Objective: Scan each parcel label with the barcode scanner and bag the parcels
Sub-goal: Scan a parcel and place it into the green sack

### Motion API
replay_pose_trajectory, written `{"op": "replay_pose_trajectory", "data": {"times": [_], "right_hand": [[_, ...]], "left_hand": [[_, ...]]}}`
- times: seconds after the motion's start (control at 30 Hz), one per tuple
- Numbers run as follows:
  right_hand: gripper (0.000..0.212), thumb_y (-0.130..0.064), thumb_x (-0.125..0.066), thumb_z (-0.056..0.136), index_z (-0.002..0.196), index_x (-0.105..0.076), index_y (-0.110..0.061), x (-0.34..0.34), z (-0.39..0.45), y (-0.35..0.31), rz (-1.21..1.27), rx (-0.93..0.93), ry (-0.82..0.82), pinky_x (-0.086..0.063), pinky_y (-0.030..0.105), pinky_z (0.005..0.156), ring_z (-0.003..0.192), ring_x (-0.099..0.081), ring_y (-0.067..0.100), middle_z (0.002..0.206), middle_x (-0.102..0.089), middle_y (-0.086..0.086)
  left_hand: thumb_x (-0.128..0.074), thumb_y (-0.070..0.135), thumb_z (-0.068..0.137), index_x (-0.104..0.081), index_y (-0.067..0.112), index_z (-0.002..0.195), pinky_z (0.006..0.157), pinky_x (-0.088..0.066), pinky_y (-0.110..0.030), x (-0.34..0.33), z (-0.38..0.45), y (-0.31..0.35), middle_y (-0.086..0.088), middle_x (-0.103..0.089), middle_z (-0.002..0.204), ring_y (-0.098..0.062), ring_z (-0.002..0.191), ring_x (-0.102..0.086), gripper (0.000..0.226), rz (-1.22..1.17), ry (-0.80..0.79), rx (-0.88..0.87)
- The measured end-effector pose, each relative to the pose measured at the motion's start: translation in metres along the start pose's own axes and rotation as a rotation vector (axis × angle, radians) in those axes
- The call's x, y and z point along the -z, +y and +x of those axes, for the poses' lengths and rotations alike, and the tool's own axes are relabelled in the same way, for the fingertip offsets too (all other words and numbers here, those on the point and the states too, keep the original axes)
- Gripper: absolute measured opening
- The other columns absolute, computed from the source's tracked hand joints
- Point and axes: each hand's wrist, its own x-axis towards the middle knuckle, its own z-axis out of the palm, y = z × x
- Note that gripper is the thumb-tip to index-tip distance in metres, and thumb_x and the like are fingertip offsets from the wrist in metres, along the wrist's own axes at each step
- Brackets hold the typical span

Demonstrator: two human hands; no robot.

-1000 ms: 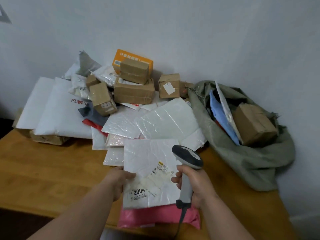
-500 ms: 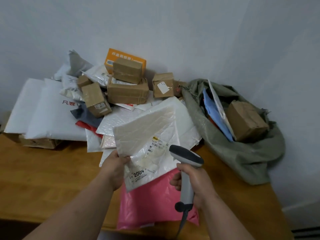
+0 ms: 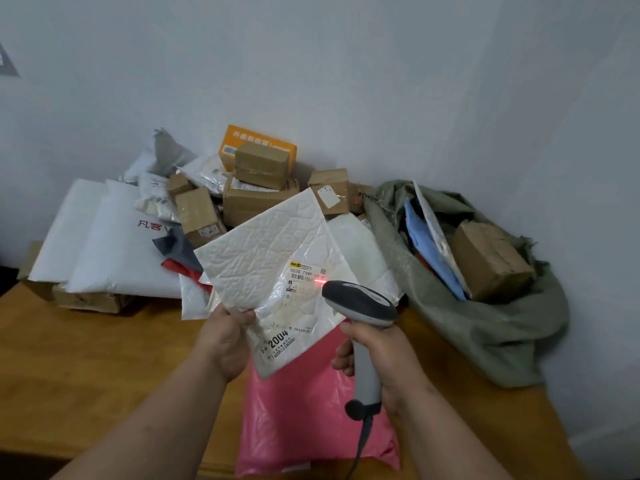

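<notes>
Fingers of the left hand (image 3: 225,341) pinch the lower left edge of the crinkled white padded mailer (image 3: 266,268), thumb on its face, holding it tilted up off the wooden table (image 3: 86,368) with its printed label (image 3: 304,275) turned toward the person. Those of the right hand (image 3: 381,355) are wrapped round the grey handle of the corded grey barcode scanner (image 3: 360,303), whose dark head points at the label; a red glow sits on the barcode beside it. The mailer looks light and soft, a thin envelope that bends under its own weight, so I judge a pinch near one edge enough to carry it, though the glossy film could slip and the sheet will flop if swung fast; a grip close to the label would keep the barcode flatter for reading. Under it lies a flat pink plastic mailer (image 3: 311,410), overhanging the table's near edge and likely to slide off if nudged. To the right, the crumpled olive woven sack (image 3: 485,317) gapes open against the wall, already holding a brown box and flat parcels; the path to its mouth across the scanner looks open. Behind, the heap of brown cartons and white bags (image 3: 242,202) crowds the wall, while bare wood to the left gives room.
</notes>
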Motion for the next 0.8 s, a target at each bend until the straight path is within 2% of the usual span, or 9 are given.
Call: {"op": "replay_pose_trajectory", "data": {"times": [0.07, 0.33, 0.43, 0.6, 0.8], "right_hand": [[0.015, -0.013, -0.070, 0.087, 0.080, -0.072, -0.001, 0.000, -0.001, -0.002, -0.026, 0.002, -0.007, -0.051, 0.031, 0.050, 0.061, -0.069, 0.031, 0.067, -0.067, 0.017], [0.015, -0.012, -0.070, 0.087, 0.080, -0.071, 0.001, 0.002, -0.002, -0.004, -0.016, -0.012, 0.002, -0.051, 0.030, 0.049, 0.059, -0.068, 0.031, 0.066, -0.066, 0.018], [0.017, -0.012, -0.070, 0.087, 0.074, -0.071, -0.001, 0.003, -0.002, -0.005, -0.002, -0.018, 0.008, -0.050, 0.031, 0.049, 0.059, -0.068, 0.031, 0.066, -0.066, 0.019], [0.016, -0.013, -0.071, 0.086, 0.077, -0.070, 0.000, 0.005, 0.000, -0.005, 0.006, -0.021, 0.005, -0.051, 0.030, 0.049, 0.059, -0.068, 0.030, 0.066, -0.066, 0.018], [0.014, -0.012, -0.070, 0.087, 0.078, -0.070, -0.001, 0.011, 0.003, -0.007, 0.009, -0.022, -0.003, -0.050, 0.031, 0.050, 0.059, -0.068, 0.030, 0.066, -0.066, 0.017]], "left_hand": [[-0.037, -0.017, 0.094, -0.064, 0.014, 0.106, 0.065, -0.058, -0.041, 0.000, -0.002, 0.001, -0.008, -0.077, 0.095, -0.026, 0.081, -0.075, 0.043, 0.014, -0.017, -0.005], [-0.039, -0.017, 0.093, -0.064, 0.014, 0.111, 0.079, -0.055, -0.048, -0.002, -0.002, 0.000, -0.011, -0.075, 0.101, -0.028, 0.087, -0.074, 0.043, 0.016, -0.031, -0.020], [-0.039, -0.017, 0.092, -0.064, 0.015, 0.110, 0.077, -0.055, -0.046, -0.003, -0.003, -0.001, -0.008, -0.076, 0.099, -0.026, 0.086, -0.074, 0.044, 0.017, -0.038, -0.032], [-0.039, -0.018, 0.092, -0.064, 0.014, 0.106, 0.072, -0.055, -0.044, -0.006, -0.005, -0.004, -0.008, -0.076, 0.096, -0.026, 0.084, -0.074, 0.044, 0.034, -0.013, -0.038], [-0.038, -0.018, 0.094, -0.064, 0.014, 0.108, 0.082, -0.053, -0.048, -0.013, -0.009, -0.006, -0.012, -0.071, 0.107, -0.031, 0.098, -0.068, 0.044, 0.044, 0.007, -0.037]]}}
